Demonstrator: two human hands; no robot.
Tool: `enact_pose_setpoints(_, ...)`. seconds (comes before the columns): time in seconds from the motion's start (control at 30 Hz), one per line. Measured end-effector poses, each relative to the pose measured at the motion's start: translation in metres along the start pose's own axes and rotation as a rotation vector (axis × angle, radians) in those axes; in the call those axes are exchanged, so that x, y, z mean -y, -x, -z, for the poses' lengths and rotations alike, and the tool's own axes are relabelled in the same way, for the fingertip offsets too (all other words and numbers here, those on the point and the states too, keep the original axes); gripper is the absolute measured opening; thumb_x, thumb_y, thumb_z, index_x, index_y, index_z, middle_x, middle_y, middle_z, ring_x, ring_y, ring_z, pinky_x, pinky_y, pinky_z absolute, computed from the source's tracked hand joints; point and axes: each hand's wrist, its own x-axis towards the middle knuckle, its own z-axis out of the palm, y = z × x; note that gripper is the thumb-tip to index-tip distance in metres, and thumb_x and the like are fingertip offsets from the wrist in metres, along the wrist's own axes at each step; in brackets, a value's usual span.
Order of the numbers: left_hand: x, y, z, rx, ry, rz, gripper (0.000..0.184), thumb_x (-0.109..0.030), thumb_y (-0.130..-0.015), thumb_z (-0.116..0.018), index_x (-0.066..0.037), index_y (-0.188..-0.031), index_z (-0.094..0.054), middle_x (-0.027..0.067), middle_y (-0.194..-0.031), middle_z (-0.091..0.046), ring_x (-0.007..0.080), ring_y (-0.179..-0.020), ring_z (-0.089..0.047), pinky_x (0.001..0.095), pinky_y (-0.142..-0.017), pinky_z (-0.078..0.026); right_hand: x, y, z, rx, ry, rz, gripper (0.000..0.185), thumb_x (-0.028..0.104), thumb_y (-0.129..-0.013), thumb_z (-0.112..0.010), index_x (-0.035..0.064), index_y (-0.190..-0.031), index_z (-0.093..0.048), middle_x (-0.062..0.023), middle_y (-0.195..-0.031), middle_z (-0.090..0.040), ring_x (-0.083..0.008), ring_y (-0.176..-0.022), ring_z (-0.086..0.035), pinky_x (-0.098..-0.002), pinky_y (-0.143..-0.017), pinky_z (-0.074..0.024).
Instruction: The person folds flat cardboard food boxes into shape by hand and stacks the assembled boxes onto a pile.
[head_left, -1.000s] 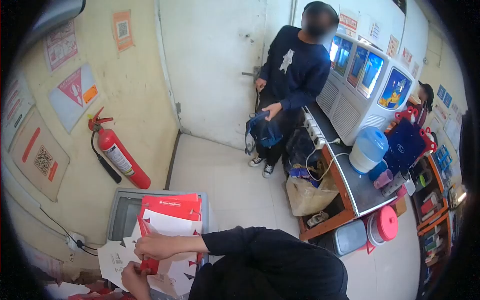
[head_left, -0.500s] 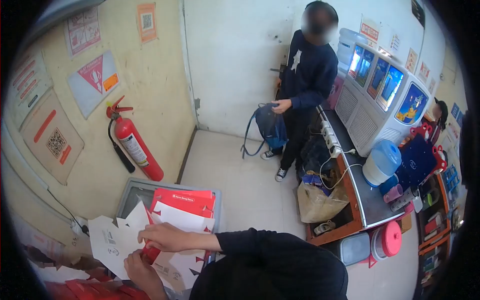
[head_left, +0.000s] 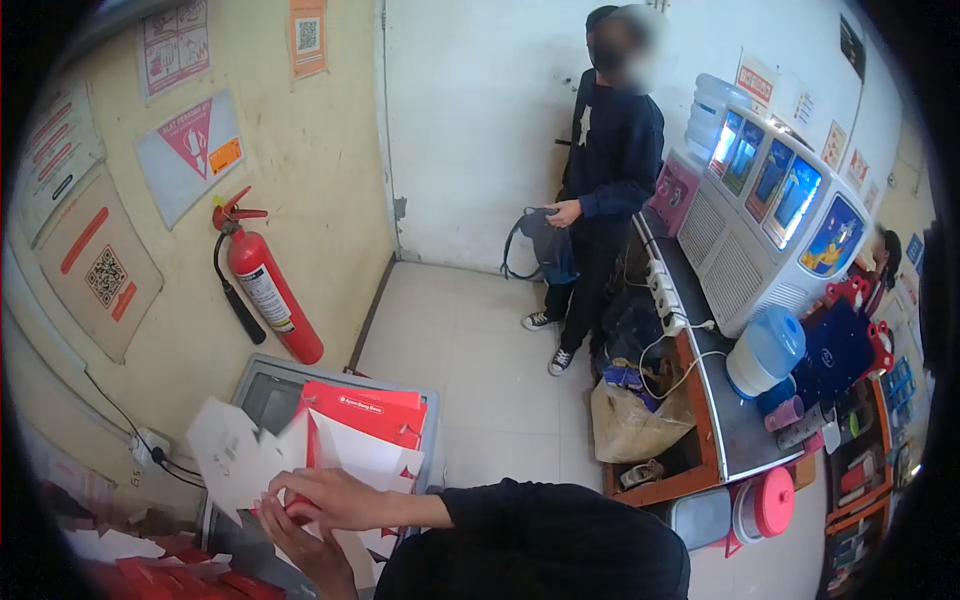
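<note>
My right hand (head_left: 335,498), reaching in from the right in a black sleeve, closes its fingers on a white-and-red cardboard box blank (head_left: 228,450). Below it, my left hand (head_left: 308,552) grips the same blank near its red part. The blank is tilted, with cut flaps sticking out at the left and top. Under my hands lies a stack of flat red-and-white box sheets (head_left: 365,412) on a grey bin (head_left: 268,378). Some fingertips are hidden behind the card.
A red fire extinguisher (head_left: 272,290) hangs on the left wall. Folded red boxes (head_left: 170,578) sit at lower left. A person (head_left: 620,150) holding a blue backpack (head_left: 548,245) stands by the white door. To the right, a counter (head_left: 735,420) carries a drinks dispenser (head_left: 765,215).
Both hands have shifted slightly with the blank, whose flaps have turned and lifted. The person by the door has turned the head and raised the backpack a little.
</note>
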Motion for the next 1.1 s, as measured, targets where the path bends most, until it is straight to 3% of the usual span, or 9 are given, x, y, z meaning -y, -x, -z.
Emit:
enact_pose_setpoints(0.17,0.034,0.002,0.014,-0.061,-0.086,-0.010,0.050,-0.033,-0.098,-0.058,0.004,-0.132,-0.051,0.0231,-0.128,-0.053,0.0407,-0.122,-0.050,0.0490,-0.099,-0.040,0.005,0.001,0.009,-0.416,0.188,0.104,0.048,0.023,-0.089,-0.070,0.0118,-0.131,-0.051,-0.0130,-0.121,-0.056,-0.0312,-0.113,-0.053,-0.0390,-0.087,-0.0491)
enact_pose_setpoints(0.3,0.032,0.015,0.029,-0.274,-0.157,-0.140,0.047,-0.031,-0.093,-0.067,0.006,-0.121,-0.059,0.0257,-0.116,-0.059,0.0415,-0.103,-0.062,0.0450,-0.078,-0.056,-0.033,0.017,0.001,-0.280,-0.828,-0.854,0.080,0.039,-0.085,-0.076,0.0063,-0.143,-0.032,-0.0171,-0.140,-0.046,-0.0334,-0.128,-0.047,-0.0473,-0.094,-0.0510)
enact_pose_setpoints(0.37,0.097,0.034,0.011,-0.164,-0.073,-0.482,0.076,-0.053,-0.086,-0.069,0.006,-0.132,-0.051,0.0252,-0.131,-0.052,0.0420,-0.117,-0.055,0.0596,-0.094,-0.049,-0.018,0.006,0.028,0.050,-1.090,-0.787,0.086,0.040,-0.085,-0.078,0.0052,-0.145,-0.027,-0.0154,-0.141,-0.047,-0.0290,-0.120,-0.056,-0.0491,-0.089,-0.0547)
enact_pose_setpoints(0.4,0.123,0.048,-0.023,-0.345,-0.147,-0.547,0.053,-0.033,-0.097,-0.058,0.002,-0.135,-0.046,0.0247,-0.138,-0.048,0.0448,-0.129,-0.046,0.0554,-0.110,-0.035,-0.030,0.002,0.024,0.007,-1.001,-0.714,0.083,0.037,-0.085,-0.078,0.0059,-0.145,-0.028,-0.0144,-0.138,-0.049,-0.0271,-0.115,-0.059,-0.0474,-0.088,-0.0554)
enact_pose_setpoints(0.53,0.002,0.007,0.025,0.231,0.101,0.193,0.071,-0.020,-0.080,-0.078,-0.001,-0.140,-0.045,0.0240,-0.142,-0.047,0.0433,-0.133,-0.044,0.0470,-0.112,-0.035,-0.047,-0.003,0.016,-0.242,-0.695,-0.402,0.084,0.016,-0.082,-0.081,-0.0002,-0.142,-0.025,-0.0143,-0.133,-0.051,-0.0232,-0.116,-0.058,-0.0374,-0.094,-0.0528)
enact_pose_setpoints(0.7,0.003,-0.021,0.038,0.077,1.454,0.788,0.048,-0.022,-0.096,-0.066,0.003,-0.134,-0.051,0.0125,-0.131,-0.058,0.0216,-0.120,-0.057,0.0318,-0.101,-0.045,-0.063,0.024,-0.015,-0.084,-0.079,-0.037,0.087,0.014,-0.077,-0.084,0.0081,-0.142,-0.026,-0.0220,-0.139,-0.045,-0.0358,-0.134,-0.043,-0.0482,-0.108,-0.0418)
enact_pose_setpoints(0.83,0.002,-0.031,0.052,0.334,0.863,0.589,0.029,-0.019,-0.095,-0.065,0.002,-0.116,-0.061,0.0041,-0.101,-0.067,0.0093,-0.092,-0.059,0.0276,-0.082,-0.050,-0.062,0.041,-0.036,0.066,-0.160,0.385,0.085,0.027,-0.073,-0.087,0.0126,-0.139,-0.035,-0.0253,-0.147,-0.034,-0.0442,-0.140,-0.031,-0.0535,-0.113,-0.0326)
enact_pose_setpoints(0.9,0.022,-0.020,0.056,0.476,0.615,0.516,0.023,-0.018,-0.095,-0.066,0.002,-0.107,-0.064,0.0011,-0.090,-0.067,0.0047,-0.083,-0.056,0.0274,-0.074,-0.050,-0.060,0.040,-0.020,0.098,-0.205,0.174,0.065,0.041,-0.087,-0.071,0.0107,-0.136,-0.041,-0.0244,-0.145,-0.034,-0.0445,-0.138,-0.030,-0.0526,-0.113,-0.0284)
enact_pose_setpoints(1.1,0.048,0.010,0.030,0.774,0.886,0.617,0.022,-0.016,-0.087,-0.076,0.002,-0.098,-0.071,-0.0003,-0.084,-0.068,0.0047,-0.077,-0.057,0.0246,-0.069,-0.048,-0.030,-0.026,0.032,0.584,-0.071,0.079,0.032,0.021,-0.098,-0.057,0.0110,-0.127,-0.062,-0.0161,-0.130,-0.049,-0.0290,-0.112,-0.056,-0.0366,-0.096,-0.0459)
